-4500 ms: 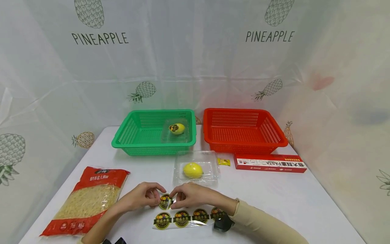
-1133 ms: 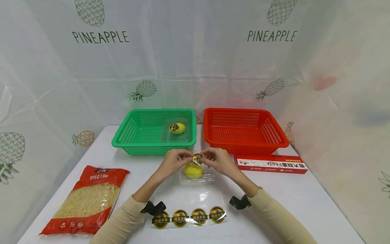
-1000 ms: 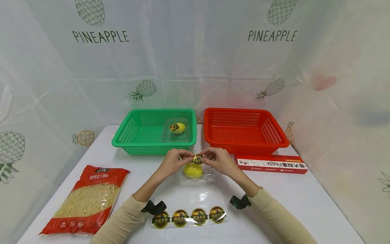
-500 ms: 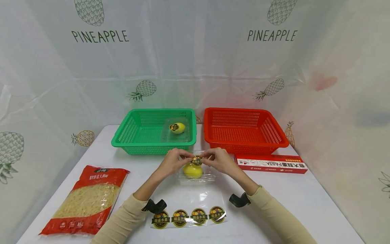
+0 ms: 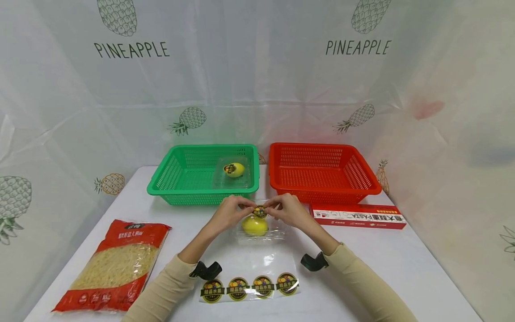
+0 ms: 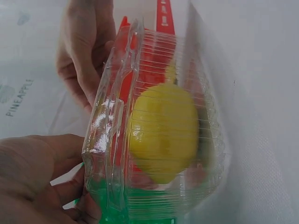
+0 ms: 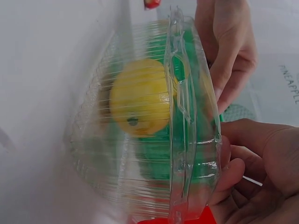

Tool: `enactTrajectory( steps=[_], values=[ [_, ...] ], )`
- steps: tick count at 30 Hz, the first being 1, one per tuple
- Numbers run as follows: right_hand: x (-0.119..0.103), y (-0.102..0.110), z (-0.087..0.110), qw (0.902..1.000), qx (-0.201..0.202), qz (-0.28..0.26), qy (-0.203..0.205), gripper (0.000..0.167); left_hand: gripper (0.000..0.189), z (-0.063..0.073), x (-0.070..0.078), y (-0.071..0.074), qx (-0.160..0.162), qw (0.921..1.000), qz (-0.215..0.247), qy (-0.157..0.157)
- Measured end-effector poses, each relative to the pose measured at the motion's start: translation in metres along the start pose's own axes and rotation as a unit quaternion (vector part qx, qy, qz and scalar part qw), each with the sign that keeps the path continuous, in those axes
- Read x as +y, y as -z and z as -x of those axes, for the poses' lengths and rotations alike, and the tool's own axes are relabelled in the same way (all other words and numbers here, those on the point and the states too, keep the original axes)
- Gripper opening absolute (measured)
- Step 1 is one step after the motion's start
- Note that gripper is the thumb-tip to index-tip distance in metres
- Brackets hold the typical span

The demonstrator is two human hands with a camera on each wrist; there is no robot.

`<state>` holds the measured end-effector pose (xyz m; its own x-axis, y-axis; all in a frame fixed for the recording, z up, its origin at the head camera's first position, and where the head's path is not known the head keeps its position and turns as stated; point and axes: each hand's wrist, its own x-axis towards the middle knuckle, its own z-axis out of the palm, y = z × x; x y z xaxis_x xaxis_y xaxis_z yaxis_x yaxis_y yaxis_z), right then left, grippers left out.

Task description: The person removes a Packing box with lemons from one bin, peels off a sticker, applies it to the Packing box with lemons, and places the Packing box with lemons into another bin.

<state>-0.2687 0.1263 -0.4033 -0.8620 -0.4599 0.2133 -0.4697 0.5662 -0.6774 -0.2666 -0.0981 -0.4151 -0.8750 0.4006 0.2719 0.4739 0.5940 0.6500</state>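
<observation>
A round black and gold fruit sticker lies at the top of a clear plastic clamshell box. My left hand pinches its left edge between thumb and index finger, while my right hand does the same on the right. Inside the lidded box rests a lemon, seen through the ribbed side wall in both wrist views. Fingertips of both hands are right at the lid in the left wrist view. Nearer me lies the clear sticker sheet with a row of several stickers along its front edge.
Behind the box stand a green basket, holding another boxed lemon with a sticker, and a red basket. A red pasta box lies to the right, a pasta bag to the left.
Since 4.5 seconds ago both hands have carried the sticker from above the sheet forward to the box, which is now lidded over the lemon. In the last second they barely shift.
</observation>
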Motion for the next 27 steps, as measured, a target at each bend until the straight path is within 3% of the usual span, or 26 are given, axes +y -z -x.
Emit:
enactTrajectory(
  steps=[27],
  values=[
    [-0.001,-0.0011,-0.0042,0.9992,-0.019,-0.011,-0.034,0.013,0.014,-0.0037,0.0077,-0.0014,0.001,0.9983,-0.059,0.004]
  ],
)
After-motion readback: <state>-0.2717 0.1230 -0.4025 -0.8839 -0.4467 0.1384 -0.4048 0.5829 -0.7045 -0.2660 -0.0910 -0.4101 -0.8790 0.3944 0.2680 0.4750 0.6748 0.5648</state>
